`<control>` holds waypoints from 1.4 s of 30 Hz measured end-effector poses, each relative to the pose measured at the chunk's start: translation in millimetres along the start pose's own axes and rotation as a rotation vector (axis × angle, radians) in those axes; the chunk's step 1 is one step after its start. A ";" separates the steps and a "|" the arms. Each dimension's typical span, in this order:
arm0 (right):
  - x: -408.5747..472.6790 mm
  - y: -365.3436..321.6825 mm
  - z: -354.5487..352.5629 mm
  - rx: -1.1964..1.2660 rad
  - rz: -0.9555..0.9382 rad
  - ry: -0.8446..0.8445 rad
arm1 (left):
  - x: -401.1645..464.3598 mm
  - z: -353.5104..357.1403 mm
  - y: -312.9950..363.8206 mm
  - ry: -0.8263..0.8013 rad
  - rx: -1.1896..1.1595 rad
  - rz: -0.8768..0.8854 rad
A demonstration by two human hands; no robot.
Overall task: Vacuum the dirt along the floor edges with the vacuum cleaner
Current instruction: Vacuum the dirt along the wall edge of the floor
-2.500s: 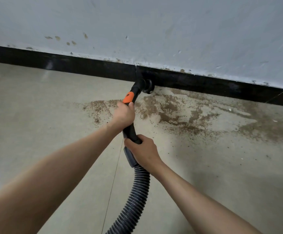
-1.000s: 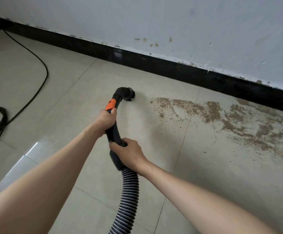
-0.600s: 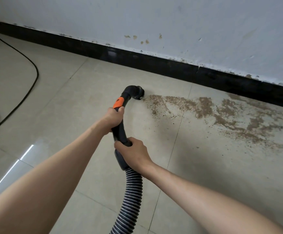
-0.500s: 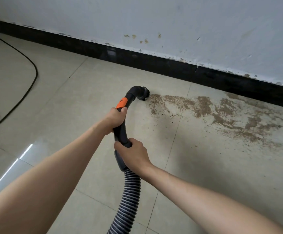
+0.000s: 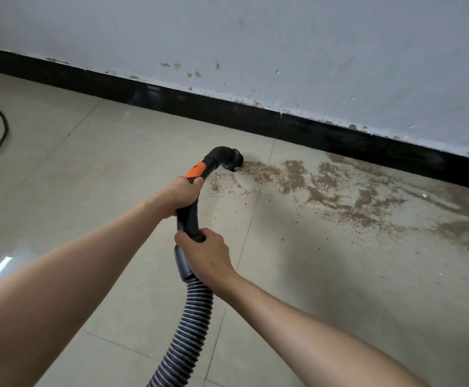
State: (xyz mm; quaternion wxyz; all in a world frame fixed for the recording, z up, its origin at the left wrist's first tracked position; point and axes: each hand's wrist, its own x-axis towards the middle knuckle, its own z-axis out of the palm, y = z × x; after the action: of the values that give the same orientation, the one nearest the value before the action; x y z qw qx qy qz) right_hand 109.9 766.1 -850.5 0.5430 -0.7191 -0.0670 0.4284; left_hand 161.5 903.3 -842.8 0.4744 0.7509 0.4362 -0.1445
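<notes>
Both hands, left hand [image 5: 183, 192] and right hand [image 5: 209, 256], grip the vacuum handle [image 5: 188, 216], nozzle [image 5: 232, 160] touching dirt [image 5: 297, 177].

A pale blue-grey painted wall [image 5: 283, 37] ran across the top, chipped and flecked with small brown marks near its base. A glossy black skirting board [image 5: 199, 107] lined its foot. A thin black cable [image 5: 0, 135] curved over the beige floor tiles [image 5: 74, 163] at far left.

Soft, even daylight; a glare streak on the floor [image 5: 60, 169] at its left edge, a broad shadow right; wide-angle bending.
</notes>
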 end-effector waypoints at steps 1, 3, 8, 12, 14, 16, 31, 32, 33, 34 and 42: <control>-0.4 1.8 -5.3 0.008 -0.001 0.009 | 0.3 5.6 4.3 -0.007 0.013 0.009; -1.6 6.0 -15.7 0.020 -0.005 0.028 | 0.7 16.6 12.3 -0.020 0.029 0.029; -2.2 15.4 -39.9 0.038 -0.018 0.083 | 1.2 42.0 29.4 -0.027 0.079 0.049; -2.9 19.9 -54.9 0.039 -0.024 0.110 | 3.9 57.2 39.5 -0.018 0.099 0.078; -3.0 23.5 -63.5 0.028 -0.023 0.136 | 5.8 66.4 44.9 -0.015 0.126 0.096; -2.1 26.5 -73.6 0.021 -0.018 0.169 | 7.6 77.8 51.8 -0.029 0.139 0.127; 19.5 30.7 -110.5 0.020 0.001 0.273 | 25.0 113.2 82.7 -0.074 0.179 0.203; 20.7 30.1 -107.5 0.022 0.003 0.264 | 25.8 109.8 80.7 -0.062 0.182 0.200; 22.1 28.4 -103.8 0.025 0.004 0.249 | 26.6 104.7 77.7 -0.044 0.187 0.194; 24.0 26.0 -99.2 0.026 0.003 0.227 | 27.7 97.8 73.8 -0.023 0.185 0.185; 43.4 -17.3 -23.7 -0.027 0.044 -0.137 | 31.1 -7.4 6.8 0.246 -0.022 0.007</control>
State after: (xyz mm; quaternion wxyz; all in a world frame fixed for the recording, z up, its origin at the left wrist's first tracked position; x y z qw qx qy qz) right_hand 159.7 780.2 -858.6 0.5179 -0.6967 -0.0937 0.4875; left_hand 183.4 924.5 -854.6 0.4262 0.7592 0.4898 -0.0449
